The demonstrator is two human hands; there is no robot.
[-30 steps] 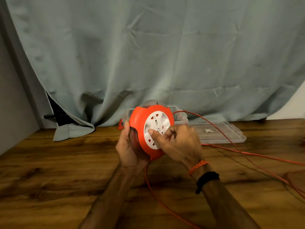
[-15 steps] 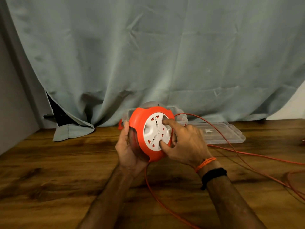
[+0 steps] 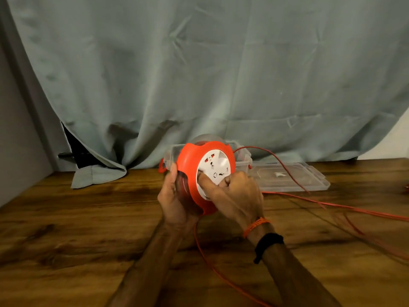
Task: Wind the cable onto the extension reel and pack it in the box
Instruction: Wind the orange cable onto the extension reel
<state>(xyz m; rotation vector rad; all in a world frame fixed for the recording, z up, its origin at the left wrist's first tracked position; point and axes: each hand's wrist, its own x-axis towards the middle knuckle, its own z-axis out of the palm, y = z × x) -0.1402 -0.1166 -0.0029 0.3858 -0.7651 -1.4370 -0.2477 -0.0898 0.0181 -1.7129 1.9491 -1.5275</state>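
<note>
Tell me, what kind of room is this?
Probably a room in a home, though that is a guess. A grey-green curtain hangs behind a wooden table, where a person winds an orange extension reel beside a clear plastic box.

Bench (image 3: 66, 251): carries all items; curtain (image 3: 199, 74) hangs behind it along the far edge, its hem resting on the bench at left.
Reel (image 3: 199, 173): centre, held up off the bench between both hands; left hand (image 3: 174, 202) on its left side, right hand (image 3: 236, 196) on its front face at lower right.
Box (image 3: 243, 156): directly behind the reel, on the bench, before the curtain.
Lid (image 3: 292, 178): flat on the bench, just right of the box.
Cable (image 3: 332, 204): runs from the reel's top right across the lid, lies on the bench at right; another run drops below the reel between the forearms toward the near edge.
</note>
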